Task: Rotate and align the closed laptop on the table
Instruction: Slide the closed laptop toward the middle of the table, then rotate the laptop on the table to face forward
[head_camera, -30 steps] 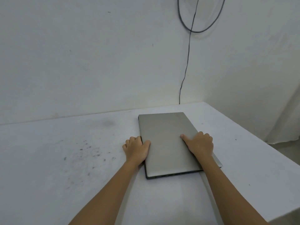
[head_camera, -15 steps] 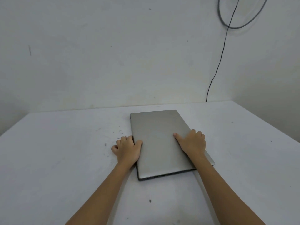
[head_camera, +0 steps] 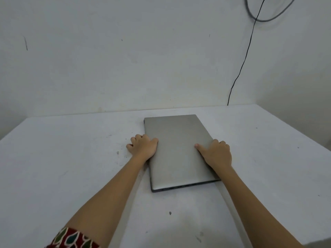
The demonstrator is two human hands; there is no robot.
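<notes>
Little has shifted: my hands, left (head_camera: 143,147) and right (head_camera: 215,153), clamp the stiff, slippery laptop's (head_camera: 176,151) long edges on the bench (head_camera: 71,158).

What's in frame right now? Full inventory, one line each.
laptop: 1, silver-grey, closed, flat on the table, a short edge toward the camera, slightly skewed
table: 1, white with dark scuffs and specks, fills the lower frame
wall: white, behind the table, with another wall at the right
thin cable: 1, black, hangs down the wall to the table's back edge
looped cable: 1, grey, on the wall at top right
left hand: 1, at the laptop's left long edge, thumb on the lid
right hand: 1, at the right long edge, thumb on the lid
sleeve: 1, red patterned, left arm, bottom edge
</notes>
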